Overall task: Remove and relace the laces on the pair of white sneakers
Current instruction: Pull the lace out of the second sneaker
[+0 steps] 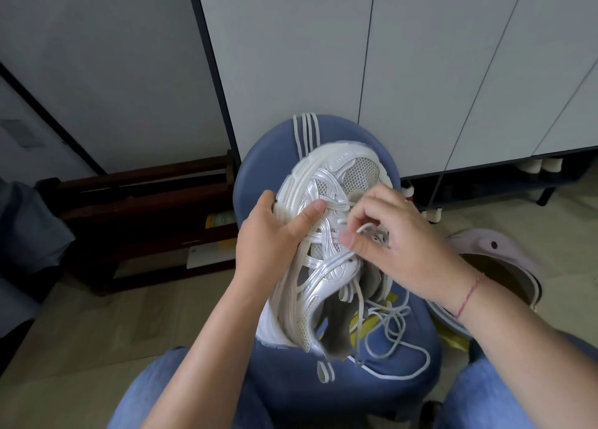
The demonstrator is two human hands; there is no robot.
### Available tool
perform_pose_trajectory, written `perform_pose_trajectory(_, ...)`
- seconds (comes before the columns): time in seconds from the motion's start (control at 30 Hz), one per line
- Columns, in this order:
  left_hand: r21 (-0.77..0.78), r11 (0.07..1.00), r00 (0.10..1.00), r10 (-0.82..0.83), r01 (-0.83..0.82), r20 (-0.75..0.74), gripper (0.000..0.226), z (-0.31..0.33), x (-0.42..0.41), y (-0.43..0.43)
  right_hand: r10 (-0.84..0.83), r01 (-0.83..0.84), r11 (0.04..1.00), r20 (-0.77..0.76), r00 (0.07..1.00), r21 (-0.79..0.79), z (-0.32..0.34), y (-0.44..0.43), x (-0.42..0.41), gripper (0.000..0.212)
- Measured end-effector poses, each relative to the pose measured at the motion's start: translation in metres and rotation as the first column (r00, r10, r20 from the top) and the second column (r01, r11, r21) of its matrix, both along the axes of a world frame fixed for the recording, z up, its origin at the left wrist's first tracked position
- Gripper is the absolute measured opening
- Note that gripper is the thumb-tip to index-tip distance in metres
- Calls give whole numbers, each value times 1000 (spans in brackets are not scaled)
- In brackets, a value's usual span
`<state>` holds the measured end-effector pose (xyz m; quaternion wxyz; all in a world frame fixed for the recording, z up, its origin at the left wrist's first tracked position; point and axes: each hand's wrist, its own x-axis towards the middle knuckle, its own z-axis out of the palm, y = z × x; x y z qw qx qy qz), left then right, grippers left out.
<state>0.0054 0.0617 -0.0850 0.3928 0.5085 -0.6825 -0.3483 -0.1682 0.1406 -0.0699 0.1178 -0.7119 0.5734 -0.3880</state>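
Observation:
A white and silver sneaker lies on a blue round stool, toe pointing away from me. My left hand grips its left side, thumb pressed on the upper by the eyelets. My right hand pinches the white lace between thumb and forefinger over the middle eyelets. The loose length of the lace trails in loops over the stool's near edge. A second sneaker is not visible.
White cabinet doors stand behind the stool. A dark wooden rack sits low at the left. A pale slipper lies on the floor at the right. My knees in blue jeans flank the stool.

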Motion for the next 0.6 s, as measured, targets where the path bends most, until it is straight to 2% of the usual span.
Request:
perform_pose_trajectory(0.07,-1,1000,1000,-1,1,13,68,0,-2,1,-19,18,1000,-63,998,-20,-1,-2,4,33)
perform_pose_trajectory(0.1,2,1000,1000,2,-2,7,68,0,-2,1,-10,10,1000,-32,999,-11,0,-2,6,32)
perform_pose_trajectory(0.17,9,1000,1000,0,0,-25,75,-2,0,-3,-20,20,1000,122,992,1,4,-1,5,32)
perform_pose_trajectory(0.27,24,999,999,22,-21,-31,102,-2,2,-7,-215,222,975,352,911,21,8,-2,-8,33)
perform_pose_trajectory(0.3,20,1000,999,19,-18,-34,100,-1,2,-6,-264,263,963,395,880,59,7,-3,-12,32)
perform_pose_trajectory(0.37,8,1000,999,12,-12,-39,83,0,1,-4,-288,257,957,359,888,134,3,-5,-14,23)
perform_pose_trajectory(0.47,0,1000,1000,6,-6,1,79,1,0,-1,-149,129,987,263,953,91,1,-4,-9,13)
perform_pose_trajectory(0.53,-15,1000,999,15,-15,28,76,0,0,-1,-34,24,998,193,981,56,3,-2,-4,25)
perform_pose_trajectory(0.6,-18,1000,1000,8,-7,18,74,0,-1,-1,6,-9,1000,101,995,29,1,-2,0,33)
